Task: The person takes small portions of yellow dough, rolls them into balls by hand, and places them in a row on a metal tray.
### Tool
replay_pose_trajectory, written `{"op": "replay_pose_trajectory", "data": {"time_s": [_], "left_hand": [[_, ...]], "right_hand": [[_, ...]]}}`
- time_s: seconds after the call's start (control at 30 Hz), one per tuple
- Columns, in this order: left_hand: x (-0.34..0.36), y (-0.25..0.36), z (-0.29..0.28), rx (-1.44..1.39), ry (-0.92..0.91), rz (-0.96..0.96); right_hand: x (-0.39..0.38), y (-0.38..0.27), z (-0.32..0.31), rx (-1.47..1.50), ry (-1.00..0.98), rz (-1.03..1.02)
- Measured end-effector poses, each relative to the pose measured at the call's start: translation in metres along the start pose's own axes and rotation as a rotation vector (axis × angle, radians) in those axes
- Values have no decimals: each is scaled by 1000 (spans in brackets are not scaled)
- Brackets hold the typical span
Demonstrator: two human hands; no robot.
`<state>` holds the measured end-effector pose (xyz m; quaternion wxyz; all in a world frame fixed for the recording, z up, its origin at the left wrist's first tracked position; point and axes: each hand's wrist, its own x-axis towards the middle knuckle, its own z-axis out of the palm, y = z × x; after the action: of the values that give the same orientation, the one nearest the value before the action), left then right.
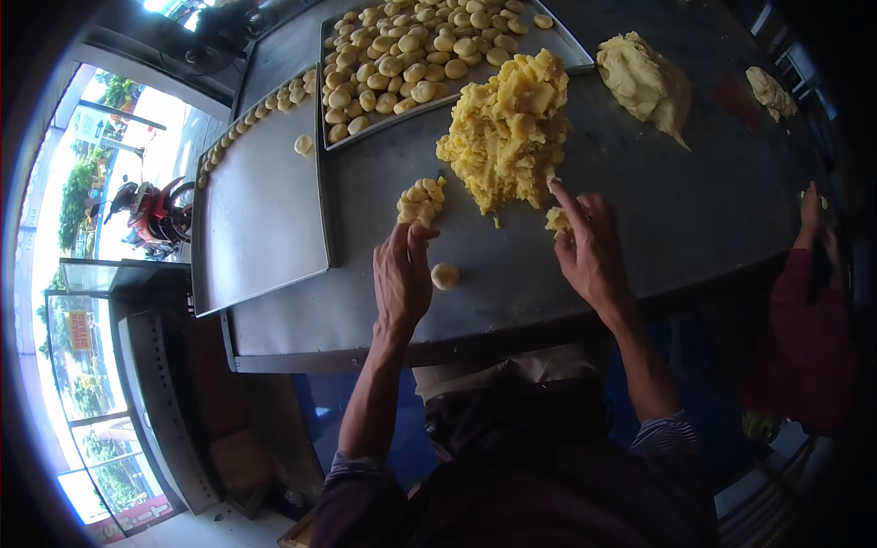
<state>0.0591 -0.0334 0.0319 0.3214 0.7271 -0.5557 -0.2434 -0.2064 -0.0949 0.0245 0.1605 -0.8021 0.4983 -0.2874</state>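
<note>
My left hand is palm down, its fingertips at the near edge of a small cluster of pale dough pieces. Its fingers are bent and slightly apart, and I see nothing held in them. A single round dough ball lies just right of that hand. My right hand has its fingers apart, the index finger reaching to the lower edge of a large mound of crumbly yellow filling. Between its thumb and index finger shows a small yellow lump; whether it is touched I cannot tell.
A tray full of round dough balls stands at the back. Left of it, another metal tray has a row of balls along its far edge. A large dough lump lies at right. A co-worker's hand is at the far right.
</note>
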Motion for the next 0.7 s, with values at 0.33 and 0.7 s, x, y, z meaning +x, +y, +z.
{"op": "replay_pose_trajectory", "data": {"time_s": [0.33,0.7], "left_hand": [[-9,-9,20,329,129,302],[29,-23,-41,203,308,216]], "right_hand": [[-22,2,3,5,-54,33],[-6,8,10,76,-36,130]]}}
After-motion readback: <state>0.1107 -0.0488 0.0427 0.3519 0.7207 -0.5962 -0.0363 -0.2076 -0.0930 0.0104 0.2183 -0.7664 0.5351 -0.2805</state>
